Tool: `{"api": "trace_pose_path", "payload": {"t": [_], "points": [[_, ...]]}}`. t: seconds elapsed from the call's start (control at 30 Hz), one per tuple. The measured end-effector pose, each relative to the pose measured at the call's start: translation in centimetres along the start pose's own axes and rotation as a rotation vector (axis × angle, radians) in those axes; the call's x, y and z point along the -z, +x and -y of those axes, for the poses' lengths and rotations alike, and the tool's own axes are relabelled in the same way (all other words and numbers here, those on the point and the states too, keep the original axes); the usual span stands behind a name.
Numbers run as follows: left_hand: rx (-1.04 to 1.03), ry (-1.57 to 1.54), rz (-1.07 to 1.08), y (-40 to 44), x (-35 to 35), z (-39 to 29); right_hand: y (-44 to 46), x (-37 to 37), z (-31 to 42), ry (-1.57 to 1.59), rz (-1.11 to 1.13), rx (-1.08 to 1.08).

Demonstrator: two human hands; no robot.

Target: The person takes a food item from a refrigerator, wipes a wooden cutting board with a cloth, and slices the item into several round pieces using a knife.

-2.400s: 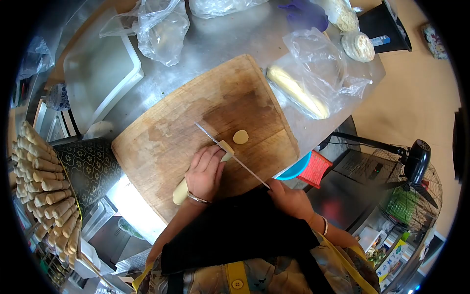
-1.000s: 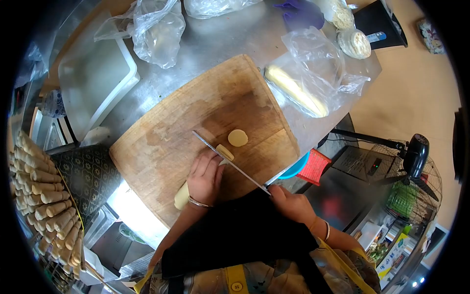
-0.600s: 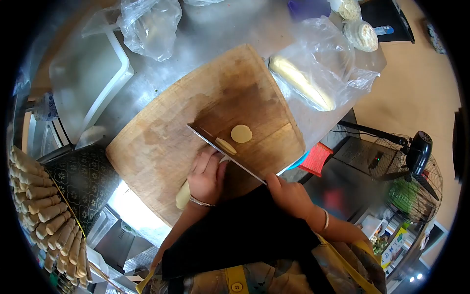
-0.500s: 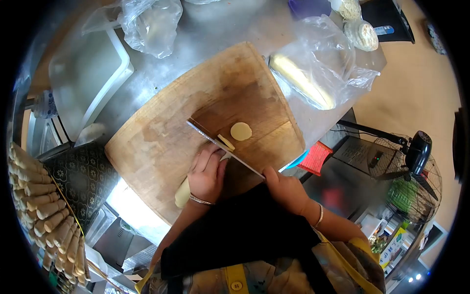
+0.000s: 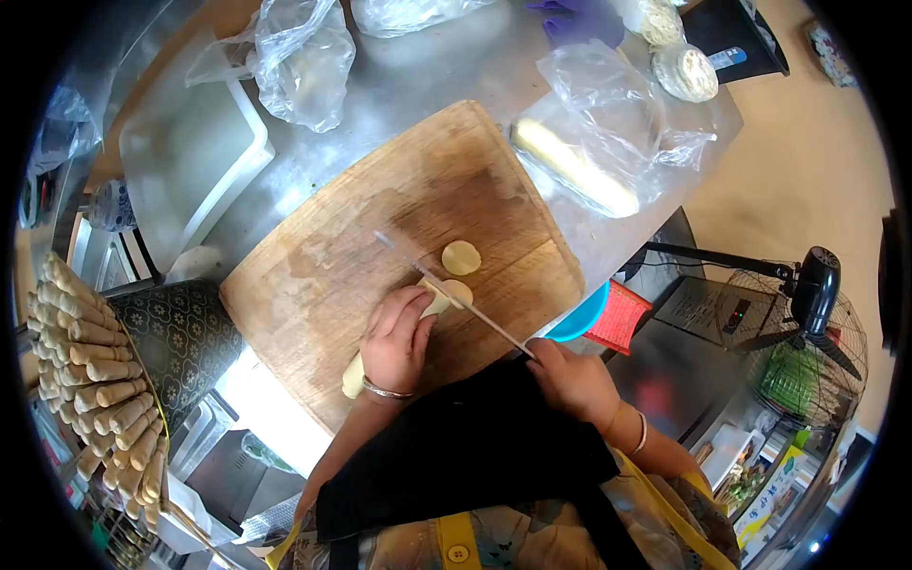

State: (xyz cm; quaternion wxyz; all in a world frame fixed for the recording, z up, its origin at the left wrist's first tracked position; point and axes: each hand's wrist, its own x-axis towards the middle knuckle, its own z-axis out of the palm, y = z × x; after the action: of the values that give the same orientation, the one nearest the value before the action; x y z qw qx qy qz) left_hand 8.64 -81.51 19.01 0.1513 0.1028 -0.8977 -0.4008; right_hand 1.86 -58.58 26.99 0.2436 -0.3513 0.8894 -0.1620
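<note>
Brushed metal worktop (image 5: pixel 313 161), scuffed wooden board (image 5: pixel 332 228) on it: left fingers grip a smooth dough roll (image 5: pixel 352 376) there beside round slices (image 5: pixel 462 257); right fingers clench the long knife (image 5: pixel 487 321).

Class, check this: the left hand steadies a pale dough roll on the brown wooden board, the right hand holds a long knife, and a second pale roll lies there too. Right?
Only the last part is wrong: the head view shows the second pale roll lying on the grey metal table, beside the brown wooden board. The rest stands.
</note>
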Motion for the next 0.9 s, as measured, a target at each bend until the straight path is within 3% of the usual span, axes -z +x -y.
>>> {"api": "trace_pose_path", "payload": {"t": [0.23,0.43,0.5,0.67,0.77,0.87,0.9], "points": [[-0.021,0.093,-0.001,-0.3,-0.1,0.0,-0.6,-0.1,0.0,-0.006,-0.015,0.066],[-0.074,0.192,0.057,0.4,-0.1,-0.3,0.6,2.5,0.2,0.095,-0.114,-0.093],[-0.068,0.174,0.065,0.2,-0.2,-0.4,0.4,2.9,0.0,0.177,-0.242,-0.120],[-0.042,0.229,0.099,1.7,-0.4,-1.8,-0.7,2.0,-1.1,0.257,-0.248,-0.188],[-0.193,0.305,0.099,3.0,-1.4,-0.9,-1.1,1.5,-1.1,0.297,-0.261,-0.213],[-0.079,0.246,0.134,4.2,-2.1,0.1,-1.5,1.2,-1.0,0.373,-0.282,-0.224],[0.112,0.115,0.070,4.5,-1.9,-0.1,-1.6,1.2,-1.2,0.364,-0.275,-0.213]]}}
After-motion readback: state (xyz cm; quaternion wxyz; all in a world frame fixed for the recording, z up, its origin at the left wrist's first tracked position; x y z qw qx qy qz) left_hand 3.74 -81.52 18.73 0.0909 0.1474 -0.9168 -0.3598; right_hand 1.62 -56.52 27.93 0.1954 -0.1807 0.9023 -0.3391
